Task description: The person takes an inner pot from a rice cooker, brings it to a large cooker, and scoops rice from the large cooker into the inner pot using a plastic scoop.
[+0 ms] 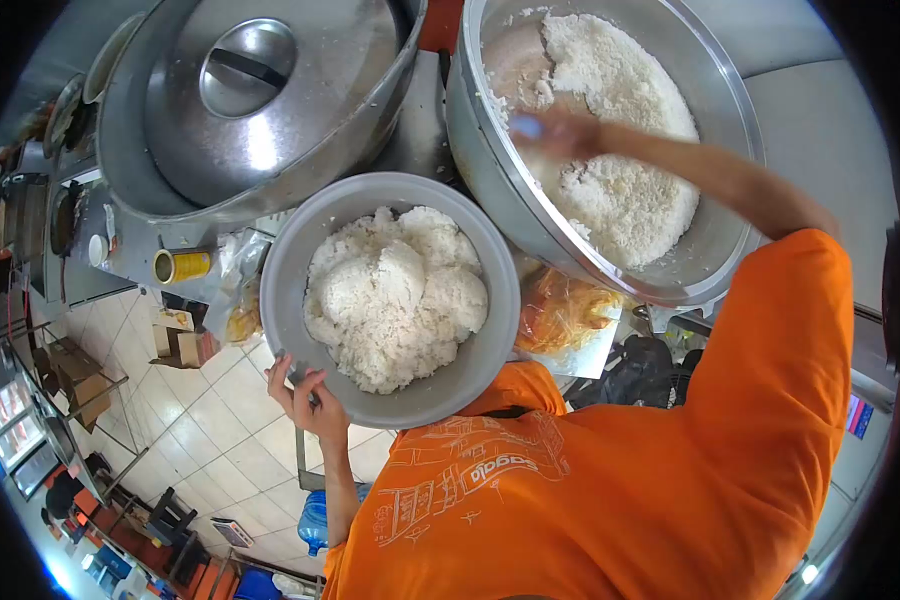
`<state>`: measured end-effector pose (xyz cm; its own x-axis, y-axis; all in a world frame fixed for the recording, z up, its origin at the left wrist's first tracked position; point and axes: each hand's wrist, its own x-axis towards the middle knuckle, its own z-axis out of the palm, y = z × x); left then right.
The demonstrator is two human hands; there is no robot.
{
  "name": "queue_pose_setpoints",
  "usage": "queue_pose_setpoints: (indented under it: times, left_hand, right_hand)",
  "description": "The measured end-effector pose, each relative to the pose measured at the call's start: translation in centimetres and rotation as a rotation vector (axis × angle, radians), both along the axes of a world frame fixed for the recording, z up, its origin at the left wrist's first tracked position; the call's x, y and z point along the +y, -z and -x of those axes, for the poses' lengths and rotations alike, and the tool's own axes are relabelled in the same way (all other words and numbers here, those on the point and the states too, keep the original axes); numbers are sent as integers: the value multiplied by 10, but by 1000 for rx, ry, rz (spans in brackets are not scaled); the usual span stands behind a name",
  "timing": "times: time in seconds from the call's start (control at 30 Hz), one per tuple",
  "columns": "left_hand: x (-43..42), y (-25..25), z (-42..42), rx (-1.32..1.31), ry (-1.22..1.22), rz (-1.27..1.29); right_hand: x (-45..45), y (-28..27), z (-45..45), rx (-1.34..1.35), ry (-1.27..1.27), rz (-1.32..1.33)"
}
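Holding round grey bowl, prob. plastic, at near-left edge w/ L hand, fingers clamped on rim/grip area. Can't confirm support underneath. Loaded w/ heaped white rice, clumpy. R hand over big round silver metal pot, just beyond-right of bowl; motion-blurred, w/ small blue item at fingertips. Can't tell finger state or ID blue item. In pot: loose white rice, plus bare patch on bowl-facing side.

Handling, best guess. For bowl: stiff, smooth, slick if wet; heavy w/ this load, so tippy on one-sided hold. Grab at opposite rim edges, fingers under lip. For rice: soft, sticky, easily crushed; scoop from below, don't squeeze. For pot: rigid, much heavier; rim only, both sides.

Also: wide lidded silver metal pot beyond-left of bowl, yellow can to left, clear plastic bag w/ orange-yellow contents to right.
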<state>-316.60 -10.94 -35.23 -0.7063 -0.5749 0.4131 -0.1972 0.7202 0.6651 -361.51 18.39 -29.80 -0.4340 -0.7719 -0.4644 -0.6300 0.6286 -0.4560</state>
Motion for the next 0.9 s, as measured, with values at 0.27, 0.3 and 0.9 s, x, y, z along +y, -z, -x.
queue_pose_setpoints:
  times: [0.27, 0.3, 0.9]
  left_hand:
    - [2, -6, 1, 24, -85, -90]
    - [4, -8, 3, 45, -120, -171]
    - [-8, 0, 9, 150, -277, -512]
  right_hand:
    - [21, -81, -66, -593, 538, -228]
    - [26, -88, -72, -589, 590, -184]
    - [-95, -144, -238, 200, -214, 579]
